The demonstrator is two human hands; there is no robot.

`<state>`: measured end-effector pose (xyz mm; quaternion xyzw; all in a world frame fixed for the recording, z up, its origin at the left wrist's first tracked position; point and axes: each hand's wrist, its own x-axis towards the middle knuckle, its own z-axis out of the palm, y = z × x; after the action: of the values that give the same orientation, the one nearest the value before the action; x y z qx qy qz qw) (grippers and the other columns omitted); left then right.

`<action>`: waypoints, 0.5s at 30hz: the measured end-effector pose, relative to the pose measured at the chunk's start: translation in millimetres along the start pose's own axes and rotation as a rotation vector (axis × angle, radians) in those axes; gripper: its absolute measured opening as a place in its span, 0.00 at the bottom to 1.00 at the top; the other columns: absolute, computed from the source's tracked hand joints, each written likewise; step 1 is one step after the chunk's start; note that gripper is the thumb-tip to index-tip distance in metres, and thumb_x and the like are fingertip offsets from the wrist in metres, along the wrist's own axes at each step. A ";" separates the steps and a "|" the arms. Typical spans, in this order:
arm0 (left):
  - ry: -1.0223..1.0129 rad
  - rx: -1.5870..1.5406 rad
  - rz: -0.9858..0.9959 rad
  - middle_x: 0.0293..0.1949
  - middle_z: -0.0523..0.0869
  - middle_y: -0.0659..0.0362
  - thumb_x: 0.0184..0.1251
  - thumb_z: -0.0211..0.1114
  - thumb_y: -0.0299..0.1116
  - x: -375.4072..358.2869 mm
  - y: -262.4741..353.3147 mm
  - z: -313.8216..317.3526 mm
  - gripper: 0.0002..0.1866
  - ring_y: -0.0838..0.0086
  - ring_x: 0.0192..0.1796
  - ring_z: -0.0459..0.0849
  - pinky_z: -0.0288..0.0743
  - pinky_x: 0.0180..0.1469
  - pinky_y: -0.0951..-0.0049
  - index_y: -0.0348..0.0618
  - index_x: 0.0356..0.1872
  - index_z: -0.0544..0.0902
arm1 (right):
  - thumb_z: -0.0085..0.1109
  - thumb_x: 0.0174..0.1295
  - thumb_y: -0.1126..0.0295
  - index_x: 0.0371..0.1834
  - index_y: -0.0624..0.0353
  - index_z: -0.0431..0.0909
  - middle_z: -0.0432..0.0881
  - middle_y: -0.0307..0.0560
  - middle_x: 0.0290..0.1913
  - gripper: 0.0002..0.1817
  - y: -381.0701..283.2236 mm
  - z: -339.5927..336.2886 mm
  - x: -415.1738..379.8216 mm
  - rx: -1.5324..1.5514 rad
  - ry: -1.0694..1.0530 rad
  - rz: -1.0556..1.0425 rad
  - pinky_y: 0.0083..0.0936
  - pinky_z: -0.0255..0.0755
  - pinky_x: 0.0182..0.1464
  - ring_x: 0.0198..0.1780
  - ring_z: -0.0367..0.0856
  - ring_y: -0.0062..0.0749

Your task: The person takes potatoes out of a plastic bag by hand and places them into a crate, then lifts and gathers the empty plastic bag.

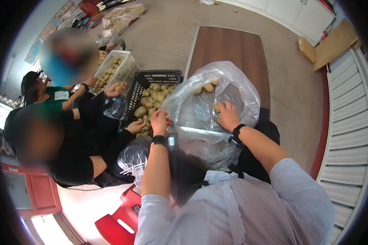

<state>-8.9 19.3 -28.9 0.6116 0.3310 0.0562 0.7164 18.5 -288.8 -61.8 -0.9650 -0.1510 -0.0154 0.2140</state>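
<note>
A large clear plastic bag [196, 122] lies wide open in front of me, its mouth spread over the brown table. Inside its far part sit a few potatoes [208, 87]. My right hand [229, 117] is inside the bag opening, its fingers closed around a potato [217, 108] that shows at the fingertips. At the bag's left rim, my left hand [160, 122] has its fingers curled together on the plastic edge. Just left of that hand stands a black crate [157, 74] filled with potatoes.
A co-worker's hand [135, 126] reaches into the black crate; that person's other hand [115, 90] holds a potato. Behind stands a white crate [129, 65] of potatoes. A red chair [114, 224] is at lower left. The brown table [229, 45] extends ahead.
</note>
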 end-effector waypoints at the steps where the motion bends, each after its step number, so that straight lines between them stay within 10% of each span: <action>1: 0.018 -0.014 0.009 0.38 0.82 0.57 0.68 0.54 0.32 -0.2 -3.0 -0.4 0.13 0.74 0.24 0.79 0.73 0.22 0.74 0.39 0.50 0.75 | 0.66 0.49 0.67 0.58 0.49 0.70 0.69 0.57 0.58 0.29 5.7 9.9 -3.0 -0.018 0.061 -0.008 0.50 0.66 0.59 0.58 0.67 0.64; 15: -0.116 -0.009 0.057 0.33 0.82 0.57 0.64 0.56 0.36 -43.0 0.5 15.5 0.13 0.73 0.24 0.82 0.75 0.23 0.73 0.37 0.44 0.79 | 0.66 0.47 0.72 0.56 0.58 0.69 0.74 0.56 0.50 0.30 6.7 11.2 1.8 0.243 0.138 0.048 0.38 0.71 0.53 0.52 0.74 0.50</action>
<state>-33.6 -14.5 -10.6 0.6197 0.2712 0.0424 0.7353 21.8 -289.4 -74.6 -0.9319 -0.1135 -0.0584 0.3396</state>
